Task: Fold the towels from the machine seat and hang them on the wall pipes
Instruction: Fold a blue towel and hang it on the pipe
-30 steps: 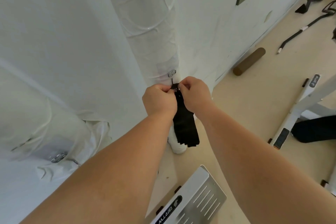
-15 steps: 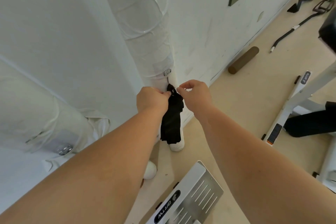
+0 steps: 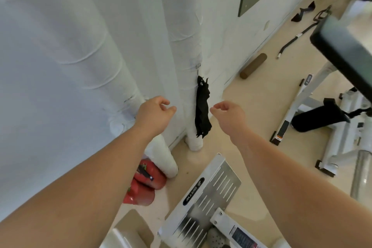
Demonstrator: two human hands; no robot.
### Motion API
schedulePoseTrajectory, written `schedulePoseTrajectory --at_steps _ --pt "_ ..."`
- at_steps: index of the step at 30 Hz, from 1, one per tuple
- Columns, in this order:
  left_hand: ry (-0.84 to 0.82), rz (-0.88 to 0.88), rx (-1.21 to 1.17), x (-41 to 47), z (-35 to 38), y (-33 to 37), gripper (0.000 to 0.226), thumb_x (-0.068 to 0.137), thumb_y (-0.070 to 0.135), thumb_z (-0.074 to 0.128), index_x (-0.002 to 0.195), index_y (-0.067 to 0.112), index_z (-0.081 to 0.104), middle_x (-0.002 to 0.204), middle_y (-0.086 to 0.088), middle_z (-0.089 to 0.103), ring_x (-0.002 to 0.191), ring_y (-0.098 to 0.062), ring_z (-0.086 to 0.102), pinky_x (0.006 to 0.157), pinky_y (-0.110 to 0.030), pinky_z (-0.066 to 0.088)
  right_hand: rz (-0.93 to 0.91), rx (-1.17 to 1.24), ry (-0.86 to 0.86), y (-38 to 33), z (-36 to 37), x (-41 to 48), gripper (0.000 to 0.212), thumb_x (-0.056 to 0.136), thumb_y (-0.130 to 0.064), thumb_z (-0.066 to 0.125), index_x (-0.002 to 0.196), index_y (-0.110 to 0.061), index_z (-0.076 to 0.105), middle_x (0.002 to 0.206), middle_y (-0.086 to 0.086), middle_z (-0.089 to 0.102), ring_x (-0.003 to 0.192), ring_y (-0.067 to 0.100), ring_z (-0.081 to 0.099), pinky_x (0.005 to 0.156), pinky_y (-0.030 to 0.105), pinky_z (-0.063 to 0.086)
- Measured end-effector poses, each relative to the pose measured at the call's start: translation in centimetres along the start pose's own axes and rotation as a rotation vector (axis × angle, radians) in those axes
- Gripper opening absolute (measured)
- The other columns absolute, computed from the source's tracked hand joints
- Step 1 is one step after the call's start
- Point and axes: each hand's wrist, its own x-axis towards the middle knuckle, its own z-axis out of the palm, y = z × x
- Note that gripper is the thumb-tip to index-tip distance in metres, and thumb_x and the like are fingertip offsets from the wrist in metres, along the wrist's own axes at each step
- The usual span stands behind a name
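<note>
The soft black towel [image 3: 202, 110] hangs crumpled on the round white pipe [image 3: 185, 26] (wrapped in bumpy bands), near the floor; the left grip [image 3: 154, 116] and right grip [image 3: 229, 117] sit either side, not touching it, fingers loosely curled, holding nothing.

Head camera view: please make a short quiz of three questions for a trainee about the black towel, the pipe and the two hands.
1. True or false: the left hand holds the black cloth towel.
2. The towel hangs on: A) the white wrapped vertical pipe; B) a wooden chair back; C) a metal door handle.
3. Fill the gap: the brown cylindrical roller lies on the beige floor beside the white ____.
Key: 1 false, since neither it nor the right hand touches the towel; 2 A; 3 wall.
</note>
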Motion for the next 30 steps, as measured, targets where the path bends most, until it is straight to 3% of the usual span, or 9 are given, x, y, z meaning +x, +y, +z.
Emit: schedulePoseTrajectory --at_steps 2,5,7,12,19,25,30 --pt "-0.026 0.081 0.067 -3.1 -1.6 -1.4 0.033 0.090 0.043 0.068 0.116 0.024 0.065 0.107 0.005 0.066 0.096 -0.017 0.064 0.086 -0.034 0.052 -0.055 -0.065 0.007 0.1 -0.1 -4.4 0.018 0.090 -0.036 0.069 0.104 -0.025 0.070 0.116 -0.007 0.059 0.075 0.005 0.056 0.061 0.024 0.044" --pt "-0.095 0.153 0.098 -7.9 -2.9 -3.9 0.034 0.091 0.043 0.067 0.119 0.025 0.064 0.113 0.005 0.064 0.098 -0.015 0.061 0.081 -0.029 0.046 -0.117 -0.178 0.062 1.0 -0.1 -11.0 0.015 0.086 -0.040 0.071 0.098 -0.030 0.070 0.120 -0.005 0.059 0.101 0.016 0.059 0.086 0.037 0.052" --pt "-0.161 0.207 0.114 -11.0 -3.0 -5.6 0.035 0.091 0.043 0.068 0.120 0.024 0.064 0.115 0.003 0.064 0.101 -0.016 0.061 0.086 -0.032 0.048 -0.102 -0.211 0.086 2.3 -0.1 -15.7 0.015 0.086 -0.043 0.071 0.097 -0.032 0.069 0.121 -0.004 0.058 0.108 0.019 0.058 0.094 0.042 0.051" --pt "-0.335 0.291 0.208 -18.6 -1.0 -8.3 0.036 0.090 0.042 0.067 0.121 0.022 0.065 0.118 0.001 0.066 0.110 -0.021 0.061 0.096 -0.035 0.048 -0.005 -0.395 0.051 7.3 -1.6 -26.2 0.017 0.090 -0.044 0.068 0.102 -0.032 0.066 0.121 -0.002 0.052 0.105 0.020 0.058 0.095 0.039 0.048" --pt "-0.571 0.475 0.414 -26.9 6.3 -7.0 0.045 0.093 0.044 0.063 0.130 0.019 0.060 0.128 -0.002 0.064 0.115 -0.020 0.060 0.097 -0.037 0.048 0.190 -0.599 0.096 17.4 -9.0 -36.5 0.026 0.092 -0.042 0.066 0.113 -0.026 0.067 0.130 -0.001 0.050 0.112 0.023 0.054 0.097 0.035 0.045" --pt "-0.693 0.579 0.554 -34.1 16.7 -1.1 0.046 0.095 0.045 0.061 0.134 0.021 0.058 0.134 -0.001 0.061 0.120 -0.022 0.058 0.095 -0.033 0.045 0.367 -0.667 0.152 27.2 -18.9 -41.8 0.031 0.090 -0.046 0.064 0.115 -0.029 0.068 0.125 0.000 0.051 0.115 0.026 0.050 0.095 0.043 0.049" --pt "-0.818 0.580 0.635 -41.2 27.8 3.5 0.051 0.092 0.044 0.066 0.137 0.023 0.055 0.143 -0.004 0.054 0.124 -0.024 0.057 0.102 -0.034 0.046 0.370 -0.761 0.117 35.6 -27.0 -44.6 0.032 0.094 -0.051 0.052 0.117 -0.033 0.063 0.118 0.001 0.054 0.107 0.024 0.050 0.092 0.043 0.049"
